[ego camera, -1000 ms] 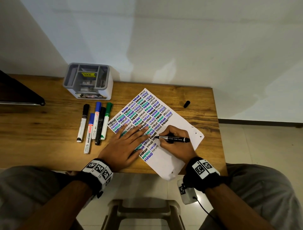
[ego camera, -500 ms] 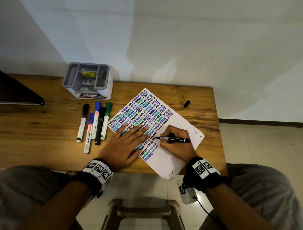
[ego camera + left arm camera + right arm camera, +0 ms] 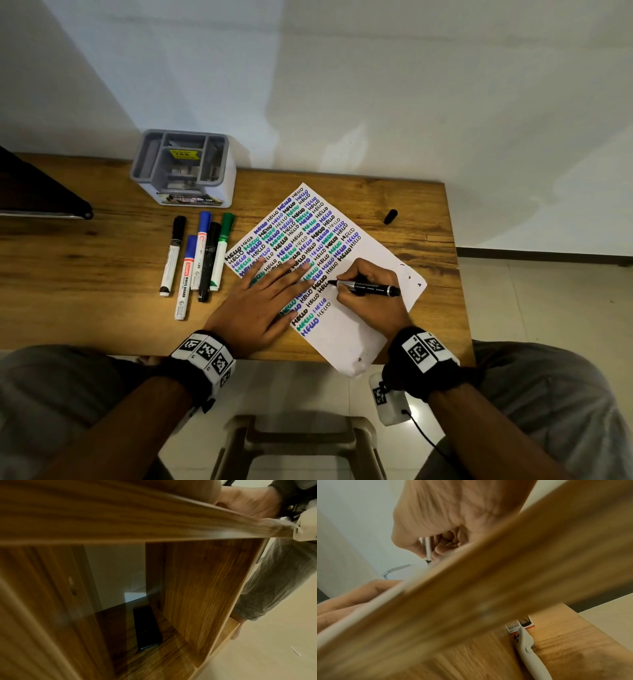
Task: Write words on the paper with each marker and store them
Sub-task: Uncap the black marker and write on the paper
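Observation:
A white paper [image 3: 370,267] covered with rows of HELLO in black, blue and green lies tilted on the wooden desk [image 3: 102,274]. My right hand [image 3: 368,294] grips a black marker [image 3: 371,288], its tip touching the sheet just right of the written rows. In the right wrist view the marker [image 3: 428,547] shows between curled fingers. My left hand [image 3: 263,301] lies flat on the paper's left part, fingers spread. Several capped markers [image 3: 197,260] lie side by side left of the paper. A grey organizer [image 3: 183,168] stands at the back.
A loose black cap [image 3: 390,217] lies near the desk's back right. A dark object [image 3: 41,192] juts in at the far left. A stool [image 3: 301,442] stands below the front edge. A phone [image 3: 146,627] lies on a shelf under the desk.
The marker tip has shifted slightly along the row while my right hand writes. My left hand stays flat on the paper.

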`<state>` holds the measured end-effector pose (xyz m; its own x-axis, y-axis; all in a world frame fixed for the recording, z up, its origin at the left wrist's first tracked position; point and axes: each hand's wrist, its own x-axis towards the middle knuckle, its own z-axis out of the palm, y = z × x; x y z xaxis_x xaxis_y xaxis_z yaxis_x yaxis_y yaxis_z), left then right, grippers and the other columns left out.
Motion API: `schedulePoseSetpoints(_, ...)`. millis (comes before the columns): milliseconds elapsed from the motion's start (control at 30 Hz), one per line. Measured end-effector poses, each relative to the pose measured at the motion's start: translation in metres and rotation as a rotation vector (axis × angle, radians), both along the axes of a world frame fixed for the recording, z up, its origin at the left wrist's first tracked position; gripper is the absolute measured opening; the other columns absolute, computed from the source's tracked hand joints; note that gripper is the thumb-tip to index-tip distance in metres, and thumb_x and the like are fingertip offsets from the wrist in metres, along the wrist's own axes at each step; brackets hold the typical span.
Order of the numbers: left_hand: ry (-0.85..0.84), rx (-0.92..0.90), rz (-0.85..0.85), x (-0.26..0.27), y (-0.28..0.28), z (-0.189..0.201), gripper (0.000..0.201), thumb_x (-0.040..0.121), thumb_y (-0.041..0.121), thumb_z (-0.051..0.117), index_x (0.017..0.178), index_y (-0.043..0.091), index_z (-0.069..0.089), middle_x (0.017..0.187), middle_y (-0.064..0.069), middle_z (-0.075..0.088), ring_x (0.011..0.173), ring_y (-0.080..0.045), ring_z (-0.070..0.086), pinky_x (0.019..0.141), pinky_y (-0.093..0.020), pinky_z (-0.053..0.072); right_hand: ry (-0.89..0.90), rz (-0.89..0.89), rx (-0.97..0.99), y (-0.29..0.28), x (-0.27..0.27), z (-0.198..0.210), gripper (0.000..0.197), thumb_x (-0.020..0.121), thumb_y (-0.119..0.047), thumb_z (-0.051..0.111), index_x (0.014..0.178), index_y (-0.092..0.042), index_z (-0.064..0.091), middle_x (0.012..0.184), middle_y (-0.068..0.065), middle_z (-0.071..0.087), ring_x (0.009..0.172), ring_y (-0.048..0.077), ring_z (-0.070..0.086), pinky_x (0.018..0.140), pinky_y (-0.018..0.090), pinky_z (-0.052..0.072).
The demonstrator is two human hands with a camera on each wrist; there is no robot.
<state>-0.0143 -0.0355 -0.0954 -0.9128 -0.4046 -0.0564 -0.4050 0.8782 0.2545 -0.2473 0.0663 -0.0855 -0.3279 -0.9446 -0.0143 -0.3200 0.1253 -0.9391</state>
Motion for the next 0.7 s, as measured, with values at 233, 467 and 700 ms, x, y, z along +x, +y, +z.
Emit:
schedulePoseSetpoints(233, 0.006, -0.003, -0.002, 0.001, 0.0, -0.001, 0.059, 0.102, 0.049, 0.032, 0.157, 0.031, 0.021, 0.167, 0.008, 0.011, 0.154, -0.01, 0.004, 0.122, -0.055, 0.011, 0.006, 0.02, 0.013, 0.0, 0.001, 0.002, 0.014, 0.082, 0.001, 0.075, 0.082, -0.005, 0.062, 0.09, 0.005, 0.074, 0.087, 0.014, 0.07, 0.079, 0.036, 0.059)
schedulePoseSetpoints(467, -0.001, 0.006, 0.001, 0.001, -0.001, -0.002, 0.058, 0.103, 0.049, 0.029, 0.157, 0.032, 0.02, 0.167, 0.009, 0.01, 0.154, -0.01, 0.003, 0.122, -0.056, 0.012, 0.002, 0.002, 0.004, 0.0, 0.002, 0.001, 0.013, 0.082, 0.001, 0.076, 0.082, -0.006, 0.065, 0.087, 0.001, 0.074, 0.084, 0.012, 0.07, 0.075, 0.029, 0.058)
schedulePoseSetpoints(700, 0.028, 0.015, 0.001, 0.001, -0.001, -0.002, 0.057, 0.102, 0.05, 0.026, 0.157, 0.032, 0.022, 0.167, 0.009, 0.014, 0.154, -0.01, 0.005, 0.122, -0.055, 0.012, -0.298, -0.07, 0.06, -0.007, -0.016, 0.017, 0.008, 0.09, 0.005, 0.068, 0.087, -0.003, 0.068, 0.079, 0.004, 0.071, 0.07, 0.011, 0.064, 0.065, 0.021, 0.05)
